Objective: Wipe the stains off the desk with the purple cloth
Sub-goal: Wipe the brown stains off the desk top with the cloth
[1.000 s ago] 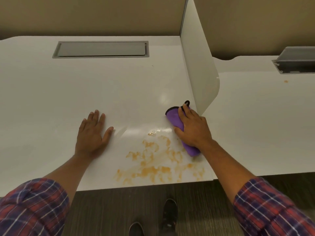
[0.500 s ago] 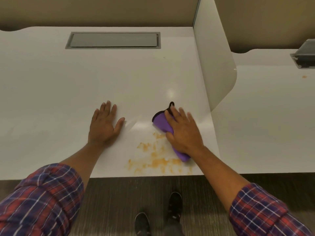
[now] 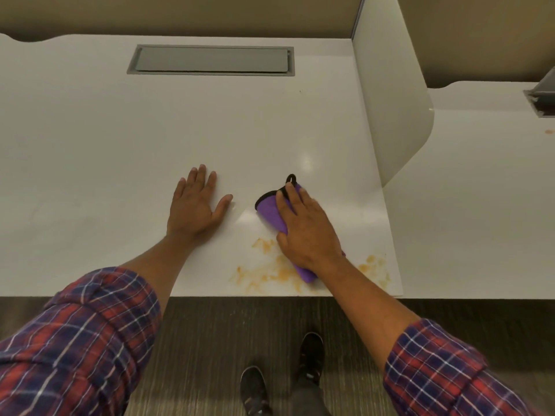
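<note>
The right hand (image 3: 306,229) lies flat on the purple cloth (image 3: 270,210), palm down and fingers spread, pressing it against the white desk (image 3: 120,145). The cloth is folded into a long strip that runs from beyond the fingertips back under the palm, and its near end sticks out beside the wrist close to the front edge of the desk. A black trim lines the far end of the cloth, and a small black loop (image 3: 290,178) stands out just past the fingers.

Orange-brown stains (image 3: 270,271) spread across the desk near its front edge. Most of them lie to the left of the cloth and under its near end, and a smaller patch (image 3: 374,265) shows to the right of the wrist. The cloth overlaps the upper part of the stained area.

The left hand (image 3: 195,205) rests open and flat on the desk, fingers together and thumb out to the side, holding nothing. It sits beside the cloth without touching it, on a clean part of the surface.

A white divider panel (image 3: 390,100) stands upright at the right side of the desk, and a grey cable hatch (image 3: 210,60) is set into the far part of the top. Both forearms come out of rolled plaid sleeves (image 3: 75,340), and two dark shoes (image 3: 310,355) show on the floor below the desk edge
</note>
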Demonstrator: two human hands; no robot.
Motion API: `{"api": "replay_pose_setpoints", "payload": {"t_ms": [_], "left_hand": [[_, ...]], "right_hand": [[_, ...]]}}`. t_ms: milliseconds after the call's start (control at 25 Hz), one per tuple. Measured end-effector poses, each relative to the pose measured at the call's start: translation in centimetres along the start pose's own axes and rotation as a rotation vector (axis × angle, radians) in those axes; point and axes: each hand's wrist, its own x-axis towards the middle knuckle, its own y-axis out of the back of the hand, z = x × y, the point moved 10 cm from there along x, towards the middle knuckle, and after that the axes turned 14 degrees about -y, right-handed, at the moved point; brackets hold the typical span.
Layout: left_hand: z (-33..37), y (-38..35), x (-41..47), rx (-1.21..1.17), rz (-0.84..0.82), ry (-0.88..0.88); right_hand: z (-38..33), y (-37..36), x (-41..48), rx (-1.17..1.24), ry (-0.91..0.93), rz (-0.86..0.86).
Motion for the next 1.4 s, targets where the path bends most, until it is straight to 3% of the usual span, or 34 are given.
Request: {"api": "replay_pose_setpoints", "payload": {"t_ms": [80, 200, 280, 400, 680, 760, 840, 920, 1400], "left_hand": [[0.0, 0.1, 0.1, -0.049, -0.025, -0.002], [-0.7, 0.6, -0.8, -0.211, -0.076, -0.050], [-1.9, 1.2, -2.7, -0.134, -0.069, -0.117], [-3.6, 0.8, -5.8, -0.035, -0.094, -0.131], [-3.5, 0.8, -6.4, 0.019, -0.065, -0.152], [-3.4, 0.8, -6.3, 0.007, -0.070, -0.157], [-3.4, 0.7, -6.4, 0.004, -0.071, -0.150], [-3.5, 0.5, -6.3, 0.000, -0.073, -0.146], [-3.1, 1.1, -6.4, -0.098, -0.039, -0.146]], "right_hand": [[1.5, 0.7, 0.3, -0.003, -0.052, 0.035], [5.7, 2.1, 1.0, 0.033, -0.290, 0.139], [6.5, 2.0, 1.4, 0.085, -0.367, 0.134], [4.3, 1.6, 1.3, 0.122, -0.283, 0.093], [-5.4, -1.7, -2.1, -0.009, 0.120, -0.006], [-3.2, -0.6, -1.4, -0.053, -0.001, 0.093], [0.3, 0.6, -1.0, -0.058, -0.238, 0.189], [1.2, 0.2, -0.9, -0.003, -0.344, 0.167], [-14.4, -3.7, -9.3, 0.101, 0.202, 0.046]]}}
